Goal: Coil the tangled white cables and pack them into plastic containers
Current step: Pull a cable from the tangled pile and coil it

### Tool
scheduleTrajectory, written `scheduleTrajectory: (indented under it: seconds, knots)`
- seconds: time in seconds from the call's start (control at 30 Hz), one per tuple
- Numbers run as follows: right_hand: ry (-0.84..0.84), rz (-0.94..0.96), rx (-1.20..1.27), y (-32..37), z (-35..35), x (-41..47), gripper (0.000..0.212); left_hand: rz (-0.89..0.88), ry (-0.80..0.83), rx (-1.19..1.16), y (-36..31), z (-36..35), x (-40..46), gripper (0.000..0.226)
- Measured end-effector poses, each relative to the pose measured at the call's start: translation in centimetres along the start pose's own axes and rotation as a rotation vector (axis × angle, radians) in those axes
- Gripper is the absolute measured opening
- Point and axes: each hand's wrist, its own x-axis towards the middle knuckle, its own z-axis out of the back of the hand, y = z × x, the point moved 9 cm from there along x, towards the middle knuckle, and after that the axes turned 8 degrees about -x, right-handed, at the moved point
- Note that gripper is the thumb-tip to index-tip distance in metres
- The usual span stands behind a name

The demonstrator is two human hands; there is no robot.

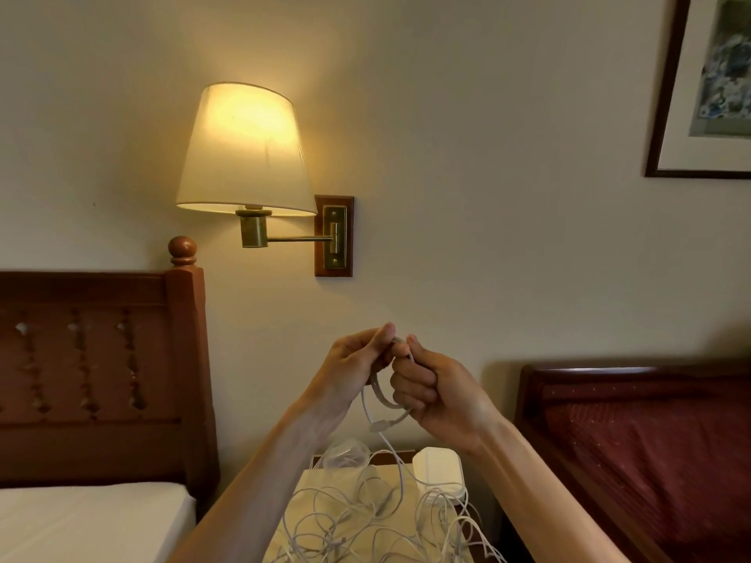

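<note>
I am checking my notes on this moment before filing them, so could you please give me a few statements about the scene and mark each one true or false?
1. Both the left hand and the right hand hold a white cable raised above the small table. True.
2. The wall lamp is switched off. False: its shade glows, so it is lit.
3. A tangle of loose white cables lies on the small table. True.
4. The tangle of loose white cables lies on the bed. False: it lies on the small table, between the bed and the red seat.
5. A closed white container stands at the far right of the small table. True.
</note>
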Motion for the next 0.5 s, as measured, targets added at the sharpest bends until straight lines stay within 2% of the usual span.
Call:
scheduleTrajectory:
  seconds: [0.1,0.17,0.33,0.5]
  knots:
    - [-0.023,0.03,-0.061,0.1,0.4,-0.1,0.031,-0.112,-0.033,0.188,-0.5,0.9,-0.4,0.038]
    - [-0.05,0.053,-0.008,1.2,0.7,-0.5,0.03,-0.125,-0.027,0.24,0.3,2.2,-0.9,0.039]
    - [-0.055,-0.02,0.041,2.9,0.8,-1.5,0.027,-0.007,-0.079,0.14,6.2,5.9,-4.2,0.037]
    - [-0.01,-0.007,0.057,4.1,-0.1,-3.0,0.028,0.072,-0.128,0.301,9.6,7.7,-7.7,0.047]
